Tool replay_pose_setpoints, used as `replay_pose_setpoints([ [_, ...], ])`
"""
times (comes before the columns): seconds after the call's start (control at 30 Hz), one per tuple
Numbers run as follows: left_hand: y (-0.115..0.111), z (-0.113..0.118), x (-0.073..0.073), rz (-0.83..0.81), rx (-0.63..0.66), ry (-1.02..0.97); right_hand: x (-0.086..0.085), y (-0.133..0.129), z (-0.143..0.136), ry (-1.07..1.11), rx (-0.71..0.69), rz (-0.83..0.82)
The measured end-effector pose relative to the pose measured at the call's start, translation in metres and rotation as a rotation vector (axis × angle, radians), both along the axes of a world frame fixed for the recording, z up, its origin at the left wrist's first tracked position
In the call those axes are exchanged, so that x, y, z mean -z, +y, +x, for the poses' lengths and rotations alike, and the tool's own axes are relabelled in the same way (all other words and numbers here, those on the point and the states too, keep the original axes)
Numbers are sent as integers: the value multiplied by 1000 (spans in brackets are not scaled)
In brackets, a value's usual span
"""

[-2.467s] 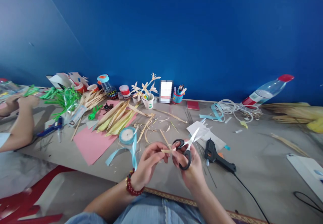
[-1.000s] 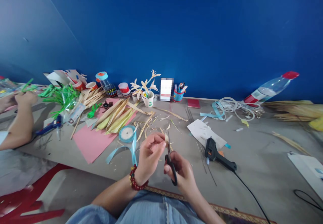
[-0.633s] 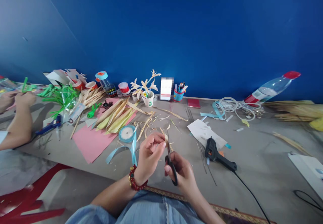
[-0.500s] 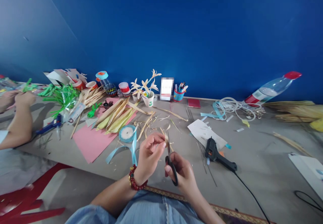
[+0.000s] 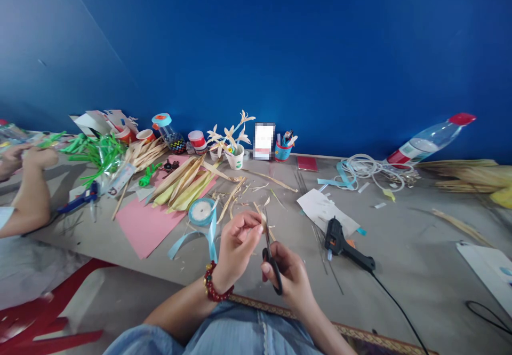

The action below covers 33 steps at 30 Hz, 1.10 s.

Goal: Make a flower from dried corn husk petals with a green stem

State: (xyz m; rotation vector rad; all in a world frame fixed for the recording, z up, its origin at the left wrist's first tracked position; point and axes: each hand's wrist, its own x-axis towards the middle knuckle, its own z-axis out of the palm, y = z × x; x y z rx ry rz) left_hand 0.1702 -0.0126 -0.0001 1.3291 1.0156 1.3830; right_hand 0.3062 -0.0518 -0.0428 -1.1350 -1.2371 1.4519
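Note:
My left hand (image 5: 241, 243), with a red bead bracelet (image 5: 214, 283) at the wrist, pinches a small pale piece of corn husk (image 5: 263, 220) between thumb and fingers. My right hand (image 5: 288, 269) is closed around the black handles of a pair of scissors (image 5: 272, 270). The scissor blades point up and away, right beside the husk piece; whether they touch it I cannot tell. Husk scraps lie on the table just beyond both hands. Left of them sits a roll of light blue ribbon (image 5: 201, 212), its loose end trailing toward my left wrist.
A black glue gun (image 5: 340, 243) with a cord lies to the right, beside white paper (image 5: 320, 208). Corn husks (image 5: 188, 184) rest on pink paper (image 5: 146, 227). A cup of husk flowers (image 5: 236, 158) and a bottle (image 5: 428, 144) stand behind. At far left are another person's hands (image 5: 38, 157).
My hands, the scissors and the husk piece have hardly moved. The other person's hands at the far left have shifted slightly.

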Motion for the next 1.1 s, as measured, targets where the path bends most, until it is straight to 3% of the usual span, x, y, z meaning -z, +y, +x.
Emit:
replay_pose_setpoints([
  [1.1,0,-5,-3,-56,29,-22,0,0,2,-9,5,-1],
])
